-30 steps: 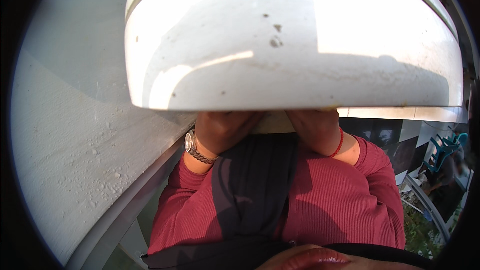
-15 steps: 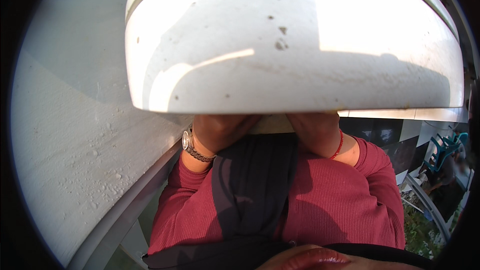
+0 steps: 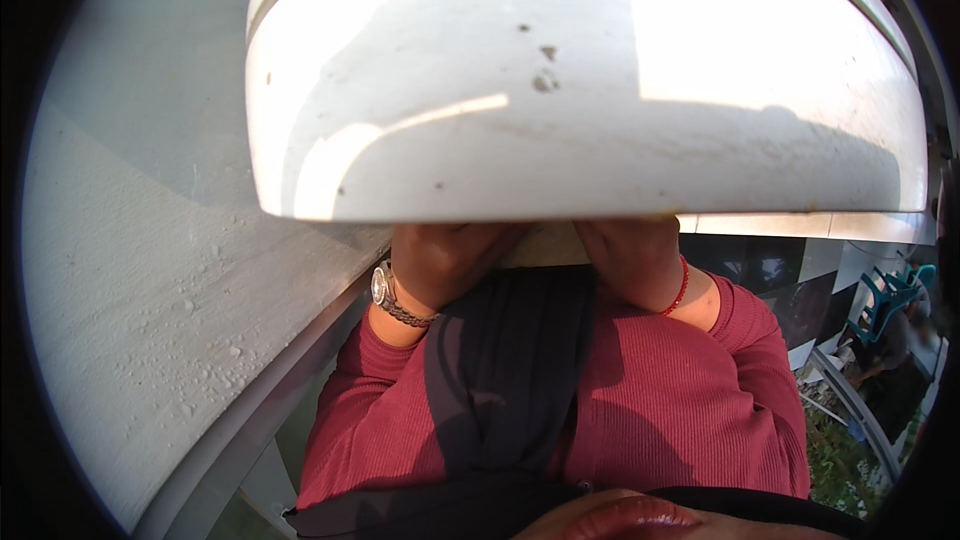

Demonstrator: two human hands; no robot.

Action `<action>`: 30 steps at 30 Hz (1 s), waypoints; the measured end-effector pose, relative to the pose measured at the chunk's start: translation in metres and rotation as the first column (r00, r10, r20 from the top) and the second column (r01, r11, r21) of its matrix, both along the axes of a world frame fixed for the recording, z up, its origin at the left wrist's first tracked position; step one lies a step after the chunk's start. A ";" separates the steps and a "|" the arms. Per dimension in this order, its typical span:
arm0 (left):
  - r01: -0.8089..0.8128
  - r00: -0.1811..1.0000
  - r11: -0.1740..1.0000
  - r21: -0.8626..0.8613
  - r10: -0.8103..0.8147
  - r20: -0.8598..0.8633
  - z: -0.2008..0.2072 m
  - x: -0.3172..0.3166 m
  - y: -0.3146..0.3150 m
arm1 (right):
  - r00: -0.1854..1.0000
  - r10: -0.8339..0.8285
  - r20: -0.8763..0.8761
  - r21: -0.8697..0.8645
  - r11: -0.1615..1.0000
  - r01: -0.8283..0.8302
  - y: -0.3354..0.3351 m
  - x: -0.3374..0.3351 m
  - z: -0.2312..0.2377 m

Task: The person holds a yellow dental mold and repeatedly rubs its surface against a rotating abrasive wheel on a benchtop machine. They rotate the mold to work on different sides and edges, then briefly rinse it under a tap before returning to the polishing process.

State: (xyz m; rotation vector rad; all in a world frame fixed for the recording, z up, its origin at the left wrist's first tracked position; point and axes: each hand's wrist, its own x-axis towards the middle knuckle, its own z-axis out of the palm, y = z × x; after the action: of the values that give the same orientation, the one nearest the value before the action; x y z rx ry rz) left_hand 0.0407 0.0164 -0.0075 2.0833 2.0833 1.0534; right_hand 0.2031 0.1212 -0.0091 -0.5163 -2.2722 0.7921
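A large white rounded object (image 3: 590, 130) with dark specks and a groove near its upper edges fills the upper middle, close to me. I cannot make out its kind. My left hand (image 3: 445, 258), with a watch and a dark braided bracelet at the wrist, reaches in under its lower edge. Beside it, on the right, my right hand (image 3: 635, 255) with a red bracelet goes under the same edge. Fingers of both hands are hidden behind the white object, so whether they grip it does not show. Between the wrists is a strip of pale surface (image 3: 545, 248).
On the left spreads a white tabletop (image 3: 120, 270) with water drops. Its edge (image 3: 290, 355) runs diagonally toward my left arm. Far right, beyond black and white tiles (image 3: 790, 310), are teal chairs (image 3: 885, 300), a metal rail (image 3: 850, 400) and some greenery.
The specks on the white object have shifted left and slightly up, as if it turned a little. Its lower edge sits slightly higher. My left wrist has moved slightly right.
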 end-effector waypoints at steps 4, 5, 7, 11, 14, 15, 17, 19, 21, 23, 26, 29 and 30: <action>-0.008 1.000 1.000 -0.003 0.008 -0.020 -0.001 0.002 0.000 | 1.000 0.022 -0.011 0.005 1.000 -0.022 0.002 0.001 -0.001; -0.006 1.000 1.000 0.004 0.006 -0.023 -0.001 0.002 0.000 | 0.999 0.031 -0.015 0.005 1.000 -0.031 0.003 0.001 -0.001; 0.000 1.000 1.000 0.016 0.001 -0.030 -0.001 0.003 0.000 | 0.999 0.042 -0.030 -0.003 0.999 -0.043 0.004 0.000 0.001; -0.005 0.997 1.000 0.026 0.008 -0.078 -0.004 0.004 -0.002 | 0.999 0.039 -0.035 0.007 0.999 -0.038 0.004 0.000 -0.001; -0.017 0.996 1.000 0.022 0.019 -0.088 -0.003 0.005 -0.002 | 0.999 0.046 -0.014 0.021 0.999 -0.046 0.004 0.001 -0.002; -0.020 0.996 1.000 0.021 0.022 -0.090 -0.002 0.006 -0.002 | 0.999 0.046 -0.013 0.031 0.998 -0.045 0.003 0.001 -0.003; -0.014 0.996 1.000 0.014 0.015 -0.083 -0.002 0.006 -0.002 | 0.998 0.061 -0.006 0.031 0.998 -0.060 0.003 0.000 -0.002; 0.003 0.998 1.000 0.002 -0.003 -0.062 -0.001 0.005 -0.003 | 0.996 0.091 0.006 0.009 0.996 -0.091 0.004 0.000 0.000; 0.002 0.998 1.000 0.002 -0.002 -0.064 -0.001 0.004 -0.003 | 0.995 0.101 0.018 -0.003 0.995 -0.101 0.005 0.000 0.001; 0.000 0.998 1.000 -0.002 0.000 -0.068 0.000 0.004 -0.003 | 0.993 0.111 0.026 -0.008 0.994 -0.111 0.005 0.001 0.001; -0.001 0.998 1.000 -0.011 0.001 -0.067 0.000 0.004 -0.005 | 0.993 0.115 0.034 -0.008 0.993 -0.115 0.004 0.001 -0.001; -0.006 0.999 1.000 -0.018 0.005 -0.045 -0.002 0.003 -0.006 | 0.992 0.095 0.079 0.020 0.995 -0.097 0.002 0.003 -0.003; -0.015 0.999 1.000 -0.022 0.014 -0.039 -0.002 0.004 -0.007 | 0.990 0.087 0.114 0.051 0.994 -0.093 0.001 0.005 -0.004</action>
State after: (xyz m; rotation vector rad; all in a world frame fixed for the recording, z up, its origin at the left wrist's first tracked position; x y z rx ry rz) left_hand 0.0445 0.0090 -0.0091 2.0992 2.1202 0.9943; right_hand 0.2085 0.1226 -0.0132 -0.4449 -2.4287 0.7575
